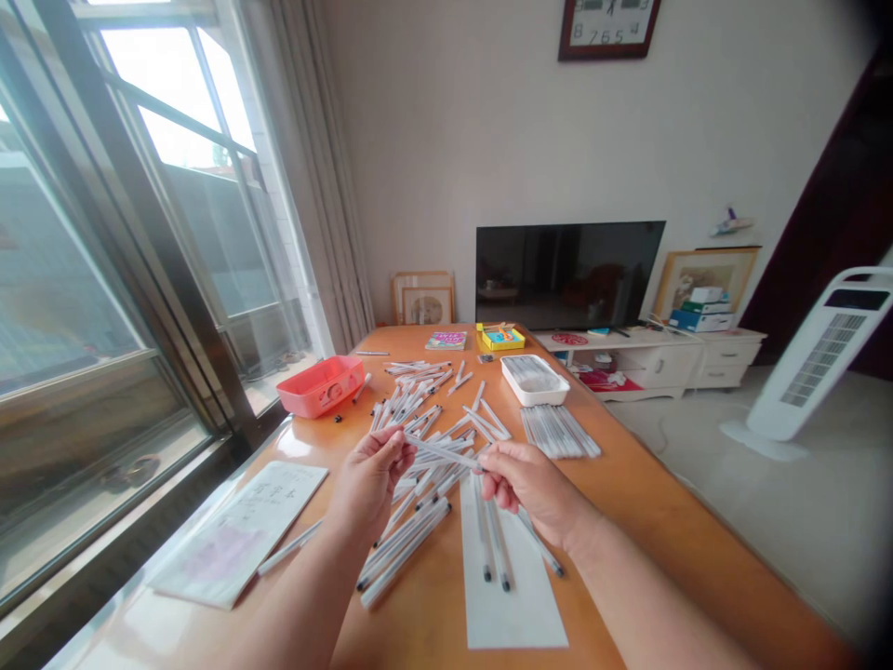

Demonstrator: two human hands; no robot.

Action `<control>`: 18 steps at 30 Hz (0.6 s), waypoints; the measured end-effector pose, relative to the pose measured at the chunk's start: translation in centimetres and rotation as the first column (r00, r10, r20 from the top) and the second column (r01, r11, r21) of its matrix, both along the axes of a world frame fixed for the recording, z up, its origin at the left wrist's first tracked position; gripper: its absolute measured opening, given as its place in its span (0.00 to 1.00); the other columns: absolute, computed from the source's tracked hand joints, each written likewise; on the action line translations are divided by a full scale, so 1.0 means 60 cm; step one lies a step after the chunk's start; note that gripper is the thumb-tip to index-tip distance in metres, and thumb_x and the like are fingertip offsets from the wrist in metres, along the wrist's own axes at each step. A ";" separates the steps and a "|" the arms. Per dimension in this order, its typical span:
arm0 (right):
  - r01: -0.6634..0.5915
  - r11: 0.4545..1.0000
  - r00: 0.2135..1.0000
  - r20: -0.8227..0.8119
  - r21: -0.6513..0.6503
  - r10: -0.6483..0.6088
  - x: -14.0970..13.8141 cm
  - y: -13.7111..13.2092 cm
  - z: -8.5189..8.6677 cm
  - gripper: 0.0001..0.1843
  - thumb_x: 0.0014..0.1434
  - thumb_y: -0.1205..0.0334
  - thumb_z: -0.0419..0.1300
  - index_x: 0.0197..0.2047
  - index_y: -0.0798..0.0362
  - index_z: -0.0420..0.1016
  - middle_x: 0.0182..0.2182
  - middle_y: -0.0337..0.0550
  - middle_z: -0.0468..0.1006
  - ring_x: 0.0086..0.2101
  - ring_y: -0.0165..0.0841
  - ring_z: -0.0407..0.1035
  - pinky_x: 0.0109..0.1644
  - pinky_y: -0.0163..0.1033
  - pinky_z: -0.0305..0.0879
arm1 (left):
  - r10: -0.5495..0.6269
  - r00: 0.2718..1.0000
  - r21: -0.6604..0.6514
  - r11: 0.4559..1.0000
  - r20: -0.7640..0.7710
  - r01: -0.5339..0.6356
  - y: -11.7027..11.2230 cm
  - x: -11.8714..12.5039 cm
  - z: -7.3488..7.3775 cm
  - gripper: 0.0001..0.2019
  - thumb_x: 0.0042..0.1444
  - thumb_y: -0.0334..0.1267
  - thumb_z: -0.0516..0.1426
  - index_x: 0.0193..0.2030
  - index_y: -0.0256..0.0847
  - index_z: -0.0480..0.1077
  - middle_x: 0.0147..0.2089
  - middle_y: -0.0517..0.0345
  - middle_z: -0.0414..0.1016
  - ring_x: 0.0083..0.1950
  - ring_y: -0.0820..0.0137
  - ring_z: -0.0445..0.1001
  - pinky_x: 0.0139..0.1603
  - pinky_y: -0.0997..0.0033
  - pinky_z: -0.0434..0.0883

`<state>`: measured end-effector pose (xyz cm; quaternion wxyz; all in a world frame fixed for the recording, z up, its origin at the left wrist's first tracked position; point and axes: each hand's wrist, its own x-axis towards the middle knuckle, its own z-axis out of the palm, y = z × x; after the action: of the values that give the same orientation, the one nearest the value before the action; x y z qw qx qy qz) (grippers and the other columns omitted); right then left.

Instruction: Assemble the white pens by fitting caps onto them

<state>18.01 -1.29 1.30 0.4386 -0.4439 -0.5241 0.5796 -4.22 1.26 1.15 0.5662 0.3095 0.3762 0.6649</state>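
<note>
Both my hands are raised over an orange wooden table (656, 512). My left hand (369, 479) and my right hand (531, 489) each pinch one end of a thin white pen (443, 451), held level between them. Beneath lies a scattered heap of several white pens (419, 414). More pens (401, 549) lie close to my left wrist, and two rest on a white paper sheet (513, 596) under my right hand.
A red plastic tray (319, 384) sits at the table's left, a white tray (534, 380) at the right with a neat row of pens (558, 431) beside it. A printed sheet (241, 530) lies near left. A window, television, cabinet and tower fan surround the table.
</note>
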 end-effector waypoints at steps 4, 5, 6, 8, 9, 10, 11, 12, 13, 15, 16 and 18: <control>-0.028 1.000 0.999 0.042 0.011 0.027 0.004 -0.004 0.002 0.10 0.56 0.56 0.60 0.31 0.55 0.73 0.23 0.40 0.77 0.19 0.23 0.59 0.21 0.29 0.50 | -0.007 1.000 0.012 1.000 -0.003 0.007 0.000 0.003 -0.003 0.13 0.48 0.30 0.69 0.41 0.34 0.76 0.34 0.55 0.77 0.32 0.76 0.76 0.40 0.77 0.77; -0.031 0.999 0.999 0.046 0.017 0.030 0.005 -0.004 0.002 0.10 0.56 0.57 0.61 0.31 0.55 0.73 0.23 0.40 0.77 0.19 0.23 0.59 0.22 0.29 0.50 | -0.011 1.000 0.012 1.000 -0.009 0.011 0.000 0.004 -0.004 0.14 0.48 0.30 0.69 0.43 0.34 0.76 0.35 0.54 0.77 0.33 0.76 0.77 0.41 0.77 0.77; -0.030 0.999 0.998 0.050 0.024 0.029 0.006 -0.004 0.001 0.09 0.56 0.57 0.61 0.31 0.55 0.73 0.23 0.40 0.78 0.20 0.24 0.59 0.22 0.29 0.50 | -0.018 1.000 0.008 1.000 -0.017 0.018 -0.001 0.005 -0.004 0.15 0.49 0.31 0.68 0.45 0.34 0.76 0.37 0.53 0.78 0.35 0.75 0.77 0.43 0.76 0.77; -0.018 0.999 0.998 0.064 0.038 0.015 0.009 -0.003 0.001 0.09 0.55 0.57 0.62 0.31 0.55 0.73 0.23 0.41 0.78 0.20 0.24 0.60 0.23 0.29 0.50 | -0.033 0.999 -0.010 0.999 -0.038 0.033 -0.002 0.007 -0.004 0.19 0.50 0.31 0.68 0.50 0.35 0.75 0.39 0.51 0.79 0.37 0.73 0.78 0.44 0.75 0.77; -0.002 0.999 0.998 0.069 0.046 -0.001 0.011 -0.002 0.001 0.09 0.54 0.57 0.62 0.32 0.55 0.73 0.23 0.40 0.78 0.20 0.24 0.60 0.23 0.29 0.51 | -0.038 0.998 -0.020 0.999 -0.049 0.037 -0.002 0.007 -0.004 0.21 0.51 0.32 0.68 0.52 0.36 0.74 0.40 0.50 0.80 0.38 0.72 0.79 0.45 0.74 0.77; 0.020 0.998 0.997 0.074 0.055 -0.024 0.013 -0.001 0.002 0.09 0.54 0.57 0.62 0.31 0.55 0.73 0.23 0.40 0.78 0.20 0.24 0.60 0.23 0.29 0.51 | -0.038 0.998 -0.030 0.999 -0.058 0.037 -0.002 0.007 -0.004 0.22 0.51 0.32 0.68 0.54 0.36 0.73 0.40 0.49 0.80 0.39 0.71 0.79 0.45 0.73 0.77; 0.049 0.997 0.996 0.078 0.063 -0.054 0.017 0.002 0.003 0.09 0.54 0.57 0.62 0.31 0.55 0.73 0.23 0.40 0.77 0.20 0.24 0.60 0.24 0.30 0.52 | -0.031 0.997 -0.036 0.999 -0.069 0.029 -0.002 0.007 -0.003 0.23 0.51 0.33 0.68 0.54 0.37 0.73 0.41 0.48 0.80 0.39 0.71 0.80 0.44 0.73 0.77; 0.088 0.994 0.992 0.082 0.072 -0.094 0.022 0.005 0.004 0.10 0.53 0.57 0.62 0.31 0.55 0.73 0.22 0.40 0.77 0.20 0.24 0.60 0.24 0.30 0.52 | -0.021 0.997 -0.040 0.999 -0.080 0.018 -0.002 0.007 -0.002 0.23 0.51 0.33 0.68 0.54 0.37 0.72 0.42 0.47 0.81 0.39 0.70 0.80 0.43 0.73 0.76; 0.138 0.986 0.985 0.092 0.089 -0.146 0.028 0.009 0.004 0.10 0.53 0.56 0.62 0.30 0.55 0.73 0.22 0.39 0.76 0.21 0.25 0.60 0.25 0.30 0.53 | -0.011 0.996 -0.041 0.999 -0.092 0.008 -0.001 0.006 -0.002 0.22 0.50 0.33 0.68 0.53 0.37 0.72 0.42 0.46 0.81 0.39 0.70 0.80 0.42 0.73 0.76; 0.267 0.952 0.949 0.132 0.147 -0.287 0.047 0.022 0.002 0.11 0.53 0.55 0.61 0.30 0.55 0.73 0.22 0.39 0.76 0.22 0.27 0.62 0.27 0.32 0.56 | 0.002 0.993 -0.039 0.999 -0.116 -0.007 0.000 0.004 -0.001 0.21 0.50 0.35 0.68 0.51 0.36 0.72 0.42 0.46 0.81 0.38 0.71 0.79 0.40 0.74 0.75; 0.342 0.918 0.912 0.165 0.201 -0.376 0.060 0.030 -0.001 0.11 0.53 0.55 0.61 0.30 0.55 0.74 0.22 0.39 0.76 0.23 0.28 0.64 0.28 0.32 0.58 | 0.008 0.992 -0.037 0.999 -0.129 -0.013 0.000 0.003 -0.001 0.20 0.50 0.36 0.68 0.49 0.36 0.73 0.42 0.46 0.81 0.37 0.71 0.79 0.39 0.74 0.75; 0.480 0.834 0.806 0.239 0.272 -0.542 0.093 0.047 -0.010 0.11 0.52 0.55 0.61 0.30 0.54 0.75 0.22 0.40 0.76 0.25 0.31 0.66 0.29 0.34 0.59 | 0.017 0.988 -0.037 0.999 -0.155 -0.023 0.002 0.001 -0.002 0.20 0.49 0.38 0.69 0.47 0.36 0.73 0.41 0.47 0.81 0.36 0.72 0.78 0.39 0.74 0.74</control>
<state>23.60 1.54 0.71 0.5343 -0.6074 -0.5009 0.3078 -4.16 1.38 1.06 0.5344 0.3453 0.4351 0.6371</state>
